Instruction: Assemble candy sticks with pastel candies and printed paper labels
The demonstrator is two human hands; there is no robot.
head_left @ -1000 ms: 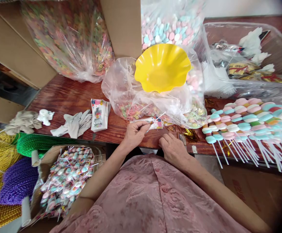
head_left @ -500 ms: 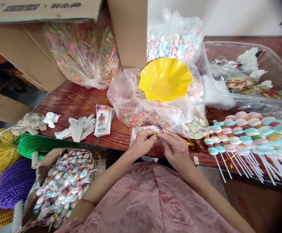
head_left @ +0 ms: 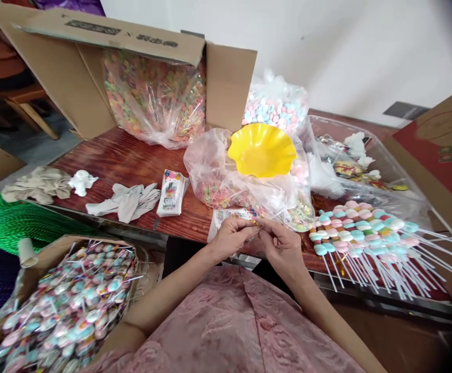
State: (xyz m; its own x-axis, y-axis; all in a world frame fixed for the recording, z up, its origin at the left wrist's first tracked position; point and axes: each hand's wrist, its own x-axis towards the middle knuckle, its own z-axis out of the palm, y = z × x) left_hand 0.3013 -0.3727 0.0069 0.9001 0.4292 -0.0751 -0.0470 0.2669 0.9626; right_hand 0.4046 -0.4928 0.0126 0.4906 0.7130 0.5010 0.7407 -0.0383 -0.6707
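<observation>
Wrapper (head_left: 230, 213) (print unreadable) pinched between left hand (head_left: 231, 239) and right hand (head_left: 284, 246).

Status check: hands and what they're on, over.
Both shut: left hand and right hand, fingertips meeting on small gold tie. Just beyond, printed packet. Nearby: candy bag, skewers; not blocking.

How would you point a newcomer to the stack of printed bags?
Start at the yellow bowl on the red-brown table. Left of its clear bag lies a flat stack of printed bags. Unlike the plain pale gloves beside it, it carries colourful print.
</observation>
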